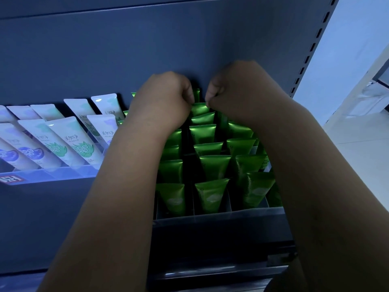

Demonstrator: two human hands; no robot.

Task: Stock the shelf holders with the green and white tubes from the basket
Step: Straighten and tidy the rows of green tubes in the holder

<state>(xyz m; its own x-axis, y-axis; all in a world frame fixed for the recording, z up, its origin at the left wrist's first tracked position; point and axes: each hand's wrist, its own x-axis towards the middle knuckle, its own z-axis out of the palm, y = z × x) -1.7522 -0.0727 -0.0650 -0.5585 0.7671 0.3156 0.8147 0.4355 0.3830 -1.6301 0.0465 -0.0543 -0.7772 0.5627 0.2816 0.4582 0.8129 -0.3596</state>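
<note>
Both bare forearms fill the lower part of my feed, rising from 7 and 5 o'clock toward the centre. The left hand and right hand sit knuckles-up, just beside each other, in front of the dark grey-blue metal back panel of the shelf. The fingers of both hands are curled tight, almost into fists.

Between the 2 hands stands 1 glossy green plastic tube, flat crimped end up. The left fingers pinch its top left corner and the right fingers pinch its top right corner, so the tube spans the narrow gap between the fingertips. It sits at the far end of the middle column, and 1 more green end shows just behind it at 12 o'clock.

Toward 6 o'clock from the held tube, rows of matching green tubes stand crimp-up in a clear plastic divided holder. I count 3 columns, the outer 2 partly hidden by the arms.

At 9 o'clock, white plastic tubes with green and blue prints lean back in rows behind a clear front rail. A small label sits on that rail at 8 o'clock, too blurred to read. At 2 o'clock runs a dark slotted metal upright, with pale floor beyond it at 3 o'clock.
</note>
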